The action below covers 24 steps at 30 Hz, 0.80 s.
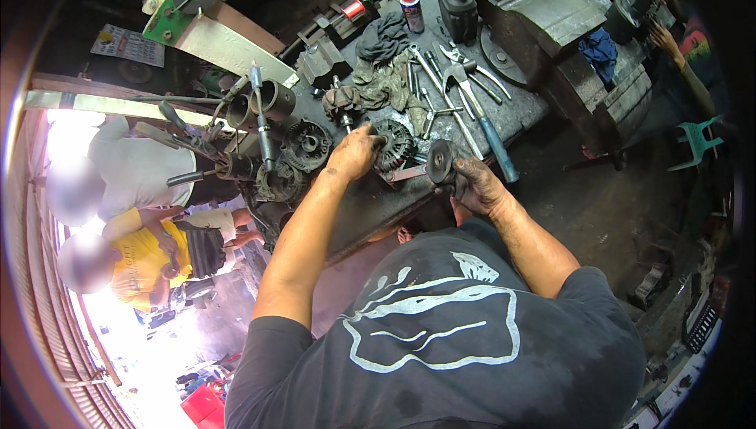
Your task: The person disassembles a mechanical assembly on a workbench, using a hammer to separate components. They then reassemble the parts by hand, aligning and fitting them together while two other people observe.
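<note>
My right hand (475, 183) grips a round dark pulley (440, 163) by its edge, face tilted to the left, above the bench's front edge. My left hand (357, 152) is at the left side of a finned alternator housing with windings (394, 146). Its fingers are curled, and what they hold, if anything, is hidden. Just beyond that hand lies an alternator rotor (342, 101), its shaft pointing toward me. To the left rest a second open alternator housing (307, 144) and another round metal part (280, 183). A flat metal strip (406, 174) lies between my hands.
Tools crowd the bench: a blue-handled tool (492, 142), pliers (482, 73), and a spanner (428, 65). Behind are rags (389, 86), a spray can (411, 10), and a cordless driver (458, 12). A large vice (551, 27) stands right. Two people (146, 260) are at left; another person's hands (665, 35) work far right.
</note>
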### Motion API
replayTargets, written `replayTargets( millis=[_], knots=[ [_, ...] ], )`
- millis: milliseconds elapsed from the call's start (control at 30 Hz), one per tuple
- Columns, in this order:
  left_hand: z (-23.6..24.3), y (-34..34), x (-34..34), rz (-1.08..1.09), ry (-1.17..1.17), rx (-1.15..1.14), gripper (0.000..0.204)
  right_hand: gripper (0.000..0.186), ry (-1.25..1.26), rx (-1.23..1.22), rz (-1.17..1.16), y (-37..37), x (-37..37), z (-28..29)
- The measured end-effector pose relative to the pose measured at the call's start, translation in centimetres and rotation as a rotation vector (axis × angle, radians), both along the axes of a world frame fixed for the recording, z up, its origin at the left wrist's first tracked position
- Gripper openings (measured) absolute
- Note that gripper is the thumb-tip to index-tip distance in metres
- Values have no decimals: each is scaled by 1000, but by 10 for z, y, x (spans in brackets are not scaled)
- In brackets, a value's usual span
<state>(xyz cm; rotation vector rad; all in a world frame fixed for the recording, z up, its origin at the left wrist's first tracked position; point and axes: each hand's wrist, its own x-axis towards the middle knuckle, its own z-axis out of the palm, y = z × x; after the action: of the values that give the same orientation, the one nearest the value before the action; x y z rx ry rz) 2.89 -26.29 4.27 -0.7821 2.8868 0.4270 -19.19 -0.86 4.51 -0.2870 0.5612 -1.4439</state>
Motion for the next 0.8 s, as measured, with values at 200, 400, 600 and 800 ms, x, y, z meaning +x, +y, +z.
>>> replayTargets(
  millis=[200,400,600,800],
  knots=[
    [2,-1,2,18,-1,36,37,55,18,51,14,2,-2,1],
    [3,-6,-7,34,-42,76,32,57,-37,49,60,1,-3,-9],
    [6,-3,-10,107,-10,122,36,63,-216,34,63,-1,-7,-17],
    [3,-10,-9,137,-54,191,54,63,-225,52,38,4,-11,-15]
  ],
)
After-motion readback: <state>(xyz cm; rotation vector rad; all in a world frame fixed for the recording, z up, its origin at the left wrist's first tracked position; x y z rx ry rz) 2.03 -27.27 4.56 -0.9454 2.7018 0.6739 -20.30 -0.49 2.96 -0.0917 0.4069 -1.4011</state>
